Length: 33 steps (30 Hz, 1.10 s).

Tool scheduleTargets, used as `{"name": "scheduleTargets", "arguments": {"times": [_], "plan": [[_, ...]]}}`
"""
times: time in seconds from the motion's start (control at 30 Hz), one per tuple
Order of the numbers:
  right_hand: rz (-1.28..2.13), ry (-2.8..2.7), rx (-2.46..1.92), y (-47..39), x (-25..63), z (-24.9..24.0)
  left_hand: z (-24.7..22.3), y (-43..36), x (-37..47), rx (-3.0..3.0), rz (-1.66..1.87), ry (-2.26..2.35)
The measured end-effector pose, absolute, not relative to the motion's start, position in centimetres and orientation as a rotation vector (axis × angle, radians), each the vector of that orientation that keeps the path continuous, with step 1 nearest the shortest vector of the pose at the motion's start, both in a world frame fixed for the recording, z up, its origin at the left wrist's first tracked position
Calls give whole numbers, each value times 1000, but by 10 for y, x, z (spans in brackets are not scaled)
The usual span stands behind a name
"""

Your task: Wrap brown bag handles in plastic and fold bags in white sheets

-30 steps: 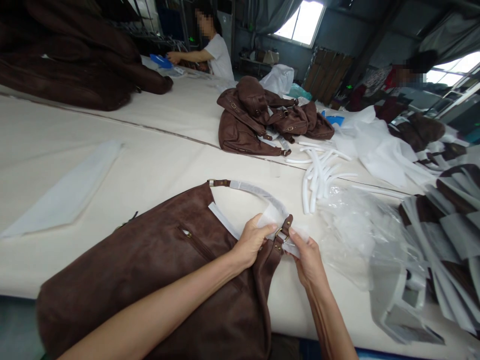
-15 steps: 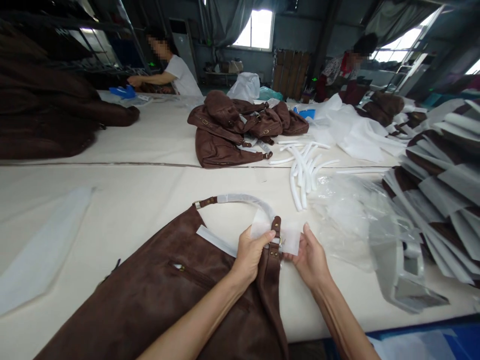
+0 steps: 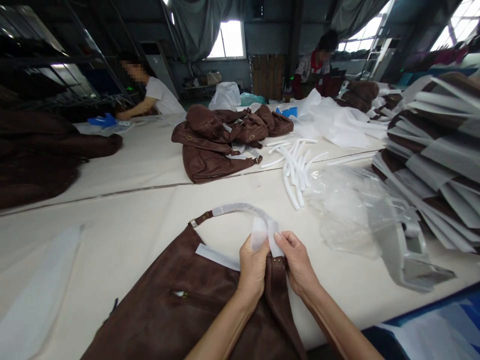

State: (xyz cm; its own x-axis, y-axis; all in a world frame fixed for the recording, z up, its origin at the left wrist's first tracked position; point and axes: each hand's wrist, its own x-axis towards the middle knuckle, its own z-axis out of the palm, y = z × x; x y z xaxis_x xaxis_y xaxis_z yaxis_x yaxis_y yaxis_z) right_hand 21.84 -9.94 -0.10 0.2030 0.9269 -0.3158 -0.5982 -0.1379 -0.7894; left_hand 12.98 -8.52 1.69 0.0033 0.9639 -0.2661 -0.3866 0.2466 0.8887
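A brown leather handbag [image 3: 161, 305] lies on the table in front of me, its strap arched away and covered in a white wrap [image 3: 240, 206]. At the strap's right end, a piece of white foam sheet [image 3: 275, 240] is folded over the buckle, which it hides. My left hand [image 3: 253, 265] pinches the sheet and strap end from the left. From the right, my right hand [image 3: 296, 257] presses the sheet's folded edge between thumb and fingers. A white strip [image 3: 217, 257] lies along the bag's opening, near a zipped pocket [image 3: 182, 295].
Brown bags [image 3: 213, 135] are heaped mid-table beside white foam tubes [image 3: 294, 167]. Clear plastic [image 3: 345, 210] and a grey tape dispenser [image 3: 412, 250] lie right, before a stack of bags interleaved with white sheets [image 3: 438, 165]. Two people work across the table.
My right hand has moved left and folded the sheet's right side over the strap's buckle. Its fingers have closed on the sheet. The view has shifted somewhat to the right.
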Motion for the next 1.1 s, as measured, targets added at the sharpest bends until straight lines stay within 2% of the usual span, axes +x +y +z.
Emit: {"name": "scheduleTargets", "arguments": {"times": [0.13,0.3,0.47,1.1], "plan": [[1279,-466,-1096,-97,213,-6,20,-85,117,692,1178,963],[1193,-528,-1157,-96,211,-7,23,-69,99,452,926,889],[1142,-539,-1150,-97,206,-6,17,-68,113,596,1059,974],[842,-744,-1387,-96,199,-10,19,-82,121,936,1017,1006]]}}
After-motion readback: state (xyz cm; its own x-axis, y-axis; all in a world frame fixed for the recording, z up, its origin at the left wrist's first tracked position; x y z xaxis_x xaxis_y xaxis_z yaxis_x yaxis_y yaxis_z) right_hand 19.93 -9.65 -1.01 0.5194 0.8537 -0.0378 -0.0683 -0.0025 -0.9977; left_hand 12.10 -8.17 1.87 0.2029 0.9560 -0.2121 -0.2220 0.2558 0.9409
